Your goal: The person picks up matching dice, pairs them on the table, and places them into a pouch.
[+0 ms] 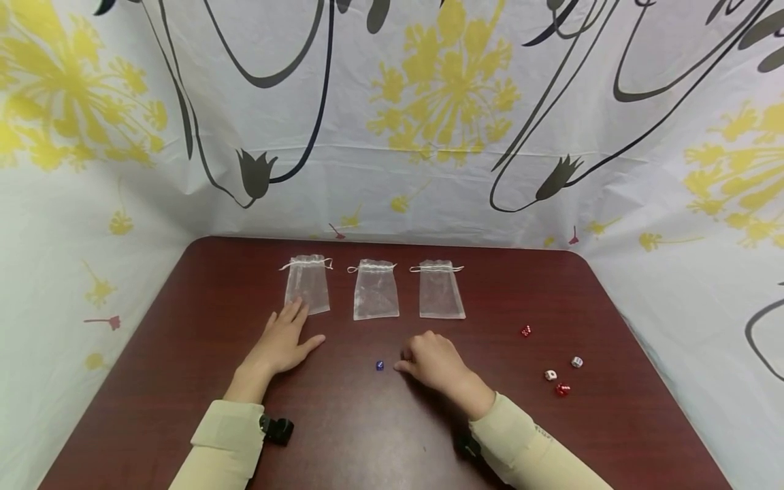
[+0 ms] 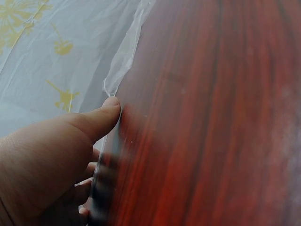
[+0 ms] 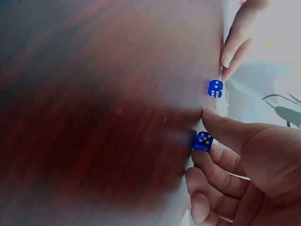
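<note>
My left hand (image 1: 278,347) lies palm down on the table with its fingers spread. Its fingertips reach over the lower edge of the left sheer drawstring pouch (image 1: 315,289). My right hand (image 1: 437,364) rests at the middle of the table, fingers curled. In the right wrist view, a blue die (image 3: 203,141) sits between its thumb and index finger; the head view hides this die under the hand. A second blue die (image 1: 380,365) stands on the table just left of the right thumb, apart from it.
Two more sheer pouches, a middle one (image 1: 376,292) and a right one (image 1: 441,292), lie flat along the back. At the right are red dice (image 1: 526,331) and white dice (image 1: 577,362). A patterned cloth (image 1: 343,122) hangs behind the dark red table (image 1: 355,435).
</note>
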`<move>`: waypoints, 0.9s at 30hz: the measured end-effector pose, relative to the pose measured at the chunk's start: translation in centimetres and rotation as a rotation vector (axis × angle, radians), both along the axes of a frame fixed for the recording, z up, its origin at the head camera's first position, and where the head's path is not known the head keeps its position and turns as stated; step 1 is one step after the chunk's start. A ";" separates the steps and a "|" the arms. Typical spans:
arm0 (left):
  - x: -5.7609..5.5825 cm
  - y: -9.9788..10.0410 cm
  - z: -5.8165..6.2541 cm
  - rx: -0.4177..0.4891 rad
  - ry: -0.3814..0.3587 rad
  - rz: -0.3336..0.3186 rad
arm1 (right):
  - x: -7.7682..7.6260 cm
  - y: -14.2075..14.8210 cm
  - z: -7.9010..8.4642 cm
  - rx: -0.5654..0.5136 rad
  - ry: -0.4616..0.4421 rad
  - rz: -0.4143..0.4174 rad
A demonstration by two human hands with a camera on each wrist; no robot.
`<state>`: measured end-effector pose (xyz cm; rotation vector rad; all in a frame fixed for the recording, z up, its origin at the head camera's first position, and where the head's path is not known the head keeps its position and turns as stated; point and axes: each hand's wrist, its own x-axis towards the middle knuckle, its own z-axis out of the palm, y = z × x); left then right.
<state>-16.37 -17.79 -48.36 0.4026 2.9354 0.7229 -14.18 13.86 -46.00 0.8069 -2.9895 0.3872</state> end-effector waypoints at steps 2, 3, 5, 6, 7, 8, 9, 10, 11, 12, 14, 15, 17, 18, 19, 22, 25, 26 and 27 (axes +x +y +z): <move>0.0 0.0 0.0 0.000 -0.002 0.001 | 0.0 0.1 -0.1 -0.006 -0.006 0.000; 0.0 0.0 0.0 0.001 -0.002 0.001 | 0.0 0.1 0.0 -0.012 -0.010 -0.001; 0.0 0.1 0.0 0.002 -0.003 0.002 | 0.0 0.2 0.0 -0.030 -0.018 -0.007; 0.0 0.1 0.0 0.001 -0.004 0.002 | 0.0 0.2 0.0 -0.040 -0.023 -0.010; 0.0 0.1 0.0 0.001 -0.005 0.003 | 0.1 0.3 0.0 -0.048 -0.024 -0.014; 0.0 0.1 0.0 -0.001 -0.007 0.003 | 0.1 0.4 0.0 -0.058 -0.019 -0.016; 0.0 0.1 0.0 -0.001 -0.008 0.002 | 0.1 0.4 0.0 -0.066 -0.016 -0.023; 0.0 0.1 0.0 -0.002 -0.009 0.003 | 0.1 0.5 0.0 -0.072 -0.010 -0.028; 0.0 0.1 0.1 -0.003 -0.008 0.002 | 0.1 0.5 0.0 -0.078 -0.002 -0.032; 0.0 0.1 0.1 -0.003 -0.010 0.002 | 0.1 0.6 0.0 -0.082 0.007 -0.036; -0.1 0.1 0.1 -0.007 -0.011 0.003 | 0.1 0.6 0.0 -0.096 0.020 -0.046; -0.1 0.1 0.1 -0.008 -0.012 0.003 | 0.1 0.7 0.0 -0.105 0.022 -0.052; -0.1 0.1 0.2 -0.015 -0.019 0.003 | 0.1 0.8 0.2 -0.124 0.031 -0.059; -0.1 0.1 0.2 -0.020 -0.025 0.003 | 0.1 0.8 0.4 -0.133 0.039 -0.063; -0.1 0.1 0.3 -0.023 -0.029 0.002 | 0.1 0.9 0.6 -0.145 0.045 -0.065; -0.3 0.1 0.4 -0.032 -0.031 0.002 | 0.0 1.0 1.1 -0.165 0.085 -0.066; -0.5 0.1 0.6 -0.040 -0.009 0.004 | -0.2 1.2 1.8 -0.194 0.132 -0.058; -0.7 0.1 0.6 -0.039 0.001 0.005 | -0.3 1.3 2.0 -0.204 0.145 -0.056; -0.8 0.0 0.7 -0.036 0.011 0.007 | -0.4 1.3 2.1 -0.216 0.158 -0.054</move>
